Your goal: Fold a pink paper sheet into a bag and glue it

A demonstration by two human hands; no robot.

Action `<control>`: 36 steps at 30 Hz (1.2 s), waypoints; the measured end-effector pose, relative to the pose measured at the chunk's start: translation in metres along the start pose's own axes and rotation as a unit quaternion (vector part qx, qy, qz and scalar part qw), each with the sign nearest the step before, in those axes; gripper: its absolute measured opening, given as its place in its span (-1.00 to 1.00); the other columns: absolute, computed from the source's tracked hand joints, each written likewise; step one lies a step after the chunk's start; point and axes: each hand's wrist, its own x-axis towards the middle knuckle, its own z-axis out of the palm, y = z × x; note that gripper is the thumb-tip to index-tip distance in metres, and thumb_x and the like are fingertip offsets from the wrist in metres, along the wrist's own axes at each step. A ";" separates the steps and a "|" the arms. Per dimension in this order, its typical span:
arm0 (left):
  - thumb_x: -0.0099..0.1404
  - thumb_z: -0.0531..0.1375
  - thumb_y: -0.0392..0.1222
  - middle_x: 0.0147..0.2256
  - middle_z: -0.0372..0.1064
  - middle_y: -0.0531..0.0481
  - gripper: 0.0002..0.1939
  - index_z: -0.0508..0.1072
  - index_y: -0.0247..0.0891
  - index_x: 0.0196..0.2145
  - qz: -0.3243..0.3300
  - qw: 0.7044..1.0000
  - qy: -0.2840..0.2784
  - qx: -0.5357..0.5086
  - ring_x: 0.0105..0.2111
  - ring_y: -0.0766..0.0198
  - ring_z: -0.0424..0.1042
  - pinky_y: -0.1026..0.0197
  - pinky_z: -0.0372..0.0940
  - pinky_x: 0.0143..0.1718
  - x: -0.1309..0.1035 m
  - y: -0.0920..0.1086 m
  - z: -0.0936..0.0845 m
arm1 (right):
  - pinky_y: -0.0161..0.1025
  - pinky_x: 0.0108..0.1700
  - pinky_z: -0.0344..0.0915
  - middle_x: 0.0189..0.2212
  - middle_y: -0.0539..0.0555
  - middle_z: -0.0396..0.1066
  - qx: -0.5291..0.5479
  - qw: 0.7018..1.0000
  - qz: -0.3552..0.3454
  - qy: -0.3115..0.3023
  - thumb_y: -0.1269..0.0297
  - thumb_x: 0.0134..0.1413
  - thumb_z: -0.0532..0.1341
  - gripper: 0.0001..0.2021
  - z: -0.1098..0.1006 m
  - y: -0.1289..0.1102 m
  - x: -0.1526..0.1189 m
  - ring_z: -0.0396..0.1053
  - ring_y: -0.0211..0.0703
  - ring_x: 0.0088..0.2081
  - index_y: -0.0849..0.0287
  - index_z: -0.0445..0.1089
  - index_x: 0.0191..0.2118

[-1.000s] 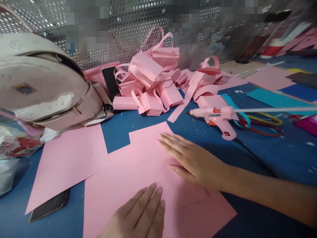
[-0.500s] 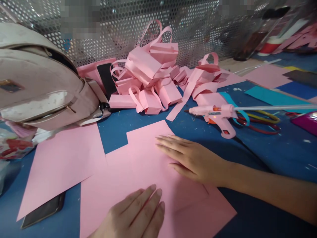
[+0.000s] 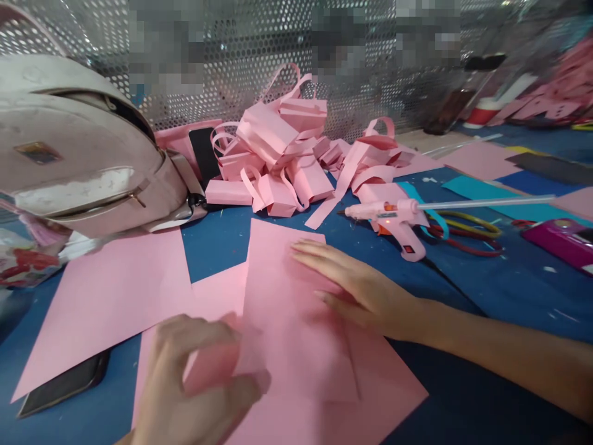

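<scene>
1. Since the earlier frames, the left hand has left its flat rest and lifted the near left edge of the pink sheet, folding that side up and over toward the right; the right hand has hardly shifted.
2. Left hand: fingers curled, pinching the raised flap of paper between thumb and fingertips. It is blurred, so the exact grip is unclear.
3. Right hand: open and flat, palm down, fingers together on the far right part of the same sheet, apparently pinning it so it does not slide as the other side is turned.
4. The pink sheet lies on the blue table directly in front of the person, partly doubled over itself.
5. A second pink sheet lies flat to the left, its near corner covering part of a dark phone.
6. A pale backpack sits at far left.
7. Behind the work, a heap of folded pink paper bags with loop handles rests against a perforated metal screen.
8. A pink glue gun lies just beyond the right hand, apart from it, nozzle pointing left.
</scene>
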 end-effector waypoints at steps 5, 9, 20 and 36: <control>0.29 0.13 -0.53 -0.02 0.31 0.01 -0.63 0.51 -0.14 -0.52 -0.099 0.965 -0.013 -0.244 -0.02 0.23 0.39 0.24 0.37 -0.03 0.015 -0.003 0.002 | 0.09 0.44 -0.08 0.46 0.08 -0.10 0.030 0.995 0.061 0.072 -0.01 0.35 0.15 -0.31 -0.007 0.001 0.002 -0.14 0.06 0.45 -0.05 -0.10 0.46; 0.19 0.09 -0.56 -0.21 0.45 0.01 -0.66 0.46 -0.19 -0.56 -0.160 0.931 -0.126 -0.304 -0.07 0.22 0.47 0.24 0.38 -0.02 0.019 -0.004 0.007 | 0.13 0.41 -0.01 0.42 0.10 0.02 0.026 0.994 0.081 0.075 -0.04 0.32 0.18 -0.35 -0.010 -0.001 0.005 -0.07 0.09 0.43 -0.06 0.02 0.42; 0.49 -0.06 -0.26 0.06 0.41 -0.16 -0.66 0.51 -0.18 -0.12 -0.161 0.954 -0.033 -0.250 0.25 0.04 0.24 -0.12 0.21 0.25 0.010 -0.011 0.003 | 0.03 0.21 0.16 0.06 0.17 0.40 -0.034 0.992 0.003 -0.123 -0.08 0.20 0.30 -0.52 -0.009 -0.026 0.029 0.30 0.08 0.13 0.13 0.41 0.09; 0.32 0.24 0.21 0.03 0.42 -0.18 -0.46 0.30 -0.19 0.08 -0.347 0.818 0.030 -0.459 0.00 0.13 0.48 0.15 0.38 -0.07 0.011 -0.001 0.000 | -0.33 -0.38 0.08 -0.48 -0.12 0.22 0.123 0.958 0.080 -0.248 0.01 0.12 0.27 -0.69 -0.022 -0.055 0.081 0.17 -0.29 -0.43 0.15 0.28 -0.39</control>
